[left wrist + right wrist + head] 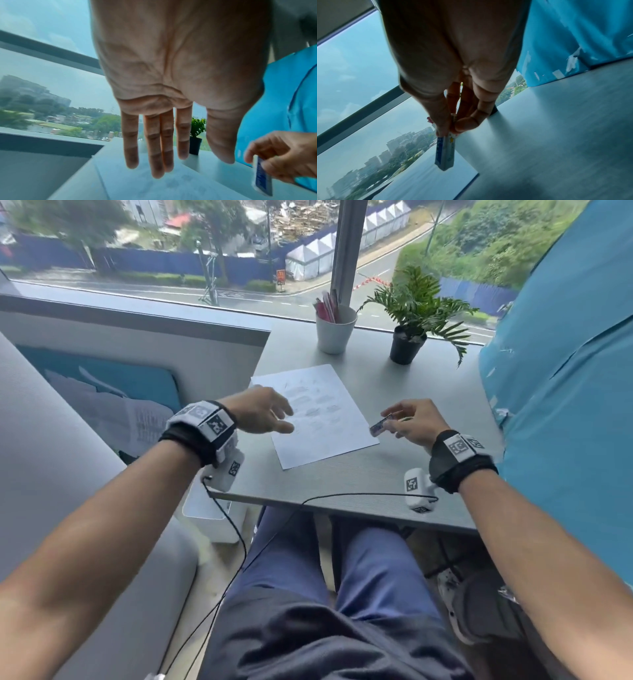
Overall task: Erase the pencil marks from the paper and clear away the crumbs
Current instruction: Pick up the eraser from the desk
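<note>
A white sheet of paper [318, 419] with several grey pencil smudges lies on the grey table [394, 474]. My left hand [263, 414] hovers over the sheet's left edge with fingers [154, 155] straight and spread, holding nothing. The paper [163, 186] shows below those fingers in the left wrist view. My right hand [412, 421] is just right of the sheet and pinches an eraser [382, 425] in a blue and white sleeve, its free end pointing toward the paper. The eraser [445, 152] hangs from thumb and fingertips; it also shows as the eraser [262, 178] at the right.
A white cup [335, 332] of pencils and a small potted plant [411, 326] stand at the table's far edge by the window. A blue padded wall [565, 371] borders the right side. A white bin [215, 515] sits on the floor under the table's left corner.
</note>
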Tool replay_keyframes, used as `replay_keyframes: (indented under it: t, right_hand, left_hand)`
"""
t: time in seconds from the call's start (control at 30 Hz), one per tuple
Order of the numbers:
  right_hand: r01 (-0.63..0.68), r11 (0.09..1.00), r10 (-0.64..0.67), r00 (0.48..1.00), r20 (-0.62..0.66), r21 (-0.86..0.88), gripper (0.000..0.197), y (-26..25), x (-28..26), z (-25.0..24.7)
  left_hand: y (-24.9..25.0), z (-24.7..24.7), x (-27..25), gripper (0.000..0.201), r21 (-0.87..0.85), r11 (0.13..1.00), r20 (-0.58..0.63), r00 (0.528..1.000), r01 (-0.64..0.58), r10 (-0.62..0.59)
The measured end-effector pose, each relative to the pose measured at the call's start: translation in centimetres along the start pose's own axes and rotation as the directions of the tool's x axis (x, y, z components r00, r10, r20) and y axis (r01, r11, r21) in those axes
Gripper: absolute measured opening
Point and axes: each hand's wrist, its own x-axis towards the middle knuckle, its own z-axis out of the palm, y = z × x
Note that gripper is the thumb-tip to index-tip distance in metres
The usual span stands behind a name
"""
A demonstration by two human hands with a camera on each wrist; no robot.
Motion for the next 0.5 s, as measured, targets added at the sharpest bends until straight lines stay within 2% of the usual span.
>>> replay_keyframes:
  t: [0.1, 0.17, 0.27, 0.37, 0.5]
  right_hand:
    - [0.004, 1.0, -0.005, 0.998, -0.067, -0.016, 0.014, -0.1, 1.1, 0.9]
    - [0.044, 0.994, -0.052, 0.995, -0.08, -0.099, 0.012, -0.4, 1.7, 1.5]
    - [0.109, 0.968, -0.116, 0.993, -0.018, -0.228, 0.011, -1.0, 2.2, 2.6]
    - [0.114, 0.948, -0.097, 0.993, 0.071, -0.297, 0.011, -0.9, 2.8, 3.4]
    - [0.09, 0.958, -0.053, 0.989, 0.141, -0.271, 0.011, -1.2, 3.6, 3.0]
  left_hand:
    - [2.0, 0.9, 3.2, 0.044, 0.042, 0.997, -0.002, 0.997, -0.072, 0.072]
    - [3.0, 1.8, 5.2, 0.049, 0.087, 0.992, -0.018, 0.996, -0.089, 0.091]
    - [3.8, 3.3, 7.5, 0.067, 0.156, 0.983, -0.014, 0.994, -0.101, 0.105]
    - [3.5, 4.5, 9.0, 0.083, 0.203, 0.973, 0.071, 0.992, -0.114, 0.101]
    - [2.5, 5.8, 9.6, 0.085, 0.199, 0.971, 0.103, 0.988, -0.13, 0.112]
